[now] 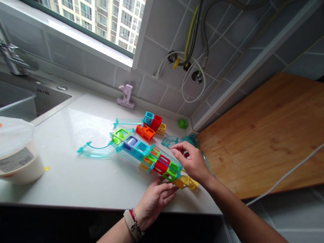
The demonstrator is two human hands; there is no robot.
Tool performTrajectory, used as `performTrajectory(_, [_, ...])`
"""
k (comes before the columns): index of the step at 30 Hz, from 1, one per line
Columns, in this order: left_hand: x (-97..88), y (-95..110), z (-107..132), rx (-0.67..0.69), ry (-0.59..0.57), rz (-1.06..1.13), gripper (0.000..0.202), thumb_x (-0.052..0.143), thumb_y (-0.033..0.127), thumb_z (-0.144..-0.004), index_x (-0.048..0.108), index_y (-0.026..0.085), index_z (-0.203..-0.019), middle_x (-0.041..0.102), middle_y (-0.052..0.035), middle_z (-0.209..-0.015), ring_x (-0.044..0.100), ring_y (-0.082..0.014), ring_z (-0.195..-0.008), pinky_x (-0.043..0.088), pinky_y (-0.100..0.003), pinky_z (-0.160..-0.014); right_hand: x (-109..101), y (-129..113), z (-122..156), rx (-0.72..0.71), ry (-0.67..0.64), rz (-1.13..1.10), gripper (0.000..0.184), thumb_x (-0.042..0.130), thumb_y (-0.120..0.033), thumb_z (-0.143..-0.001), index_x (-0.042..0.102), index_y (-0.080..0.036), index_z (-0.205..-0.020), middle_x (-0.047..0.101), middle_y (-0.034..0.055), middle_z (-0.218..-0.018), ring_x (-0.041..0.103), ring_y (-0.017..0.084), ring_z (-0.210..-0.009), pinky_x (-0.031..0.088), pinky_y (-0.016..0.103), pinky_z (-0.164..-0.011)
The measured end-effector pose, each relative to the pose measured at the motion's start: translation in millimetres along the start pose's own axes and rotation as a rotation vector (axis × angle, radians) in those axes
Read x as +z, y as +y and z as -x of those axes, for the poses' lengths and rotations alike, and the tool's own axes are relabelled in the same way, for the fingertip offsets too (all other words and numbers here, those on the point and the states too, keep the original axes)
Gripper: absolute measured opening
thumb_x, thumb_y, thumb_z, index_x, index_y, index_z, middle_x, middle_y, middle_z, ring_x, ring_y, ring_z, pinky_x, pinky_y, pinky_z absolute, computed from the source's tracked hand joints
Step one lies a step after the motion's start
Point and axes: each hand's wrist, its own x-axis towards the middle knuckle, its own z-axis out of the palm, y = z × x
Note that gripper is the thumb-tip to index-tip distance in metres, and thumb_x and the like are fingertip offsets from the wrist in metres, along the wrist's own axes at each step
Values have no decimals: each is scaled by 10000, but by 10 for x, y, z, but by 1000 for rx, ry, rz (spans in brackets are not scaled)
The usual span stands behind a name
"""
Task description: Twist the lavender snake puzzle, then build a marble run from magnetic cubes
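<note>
A marble run of colourful hollow cube blocks and clear teal tracks stands on the white counter. My left hand is at its near end, fingers stretched out against the green block and the yellow piece. Over the same end, my right hand has thumb and forefinger pinched together above a clear track. Anything between those fingertips is too small to make out. Curving out on the left is a teal track. Behind stands a cluster of red and orange blocks.
A lidded cup with a straw stands left, before the sink. Against the wall are a purple block-like object and a green ball-like piece. Loose teal pieces lie by the wooden board, with a white cable across it.
</note>
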Motion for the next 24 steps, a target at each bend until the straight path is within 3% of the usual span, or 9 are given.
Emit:
performTrajectory(5, [-106, -25, 136, 3, -8, -79, 560, 799, 243, -788, 598, 190, -1307, 633, -176, -1400, 596, -290, -1324, 435, -393, -1107, -26, -80, 553, -49, 290, -63, 168, 577, -317, -969, 711, -217, -952, 686, 74, -914, 636, 213, -838, 524, 348, -766])
performTrajectory(8, [-175, -20, 236, 17, 21, -139, 571, 796, 305, -806, 600, 183, -1328, 617, -193, -1418, 563, -292, -1359, 397, -412, -1148, 210, 43, 1068, -109, 458, -154, 120, 601, -251, -943, 715, -240, -979, 672, 52, -825, 637, 204, -736, 534, 348, -696])
performTrajectory(10, [-219, 5, 305, 24, 45, -212, 592, 804, 346, -798, 605, 182, -1331, 630, -190, -1403, 572, -291, -1347, 399, -413, -1150, 442, 154, 1374, -98, 481, -180, 139, 595, -231, -936, 721, -248, -993, 660, 29, -736, 624, 185, -623, 540, 334, -630])
performTrajectory(12, [-260, 50, 381, 35, 41, -327, 600, 811, 403, -785, 628, 178, -1310, 664, -180, -1353, 616, -292, -1287, 434, -413, -1121, 672, 245, 1584, -18, 506, -150, 145, 582, -232, -940, 718, -244, -988, 714, 51, -793, 663, 196, -628, 555, 328, -609])
performTrajectory(16, [-333, 161, 562, 157, 26, -737, 476, 692, 527, -873, 699, 171, -1188, 733, -143, -1187, 711, -263, -1042, 556, -374, -918, 977, 331, 1688, 53, 380, -112, 176, 551, -265, -956, 725, -243, -971, 750, 68, -842, 728, 235, -743, 589, 345, -696])
performTrajectory(19, [-384, 216, 697, 321, 67, -1037, 409, 594, 525, -945, 708, 184, -1140, 754, -108, -1065, 710, -222, -878, 560, -314, -753, 1085, 352, 1629, 49, 299, -48, 205, 535, -279, -960, 735, -233, -942, 735, 68, -798, 706, 231, -710, 565, 338, -677])
performTrajectory(24, [-426, 215, 815, 479, 112, -1220, 314, 615, 475, -940, 731, 202, -1046, 752, -80, -894, 700, -231, -860, 552, -315, -774, 1184, 338, 1592, 51, 383, 44, 238, 508, -269, -964, 739, -217, -938, 740, 85, -811, 693, 232, -703, 535, 331, -694])
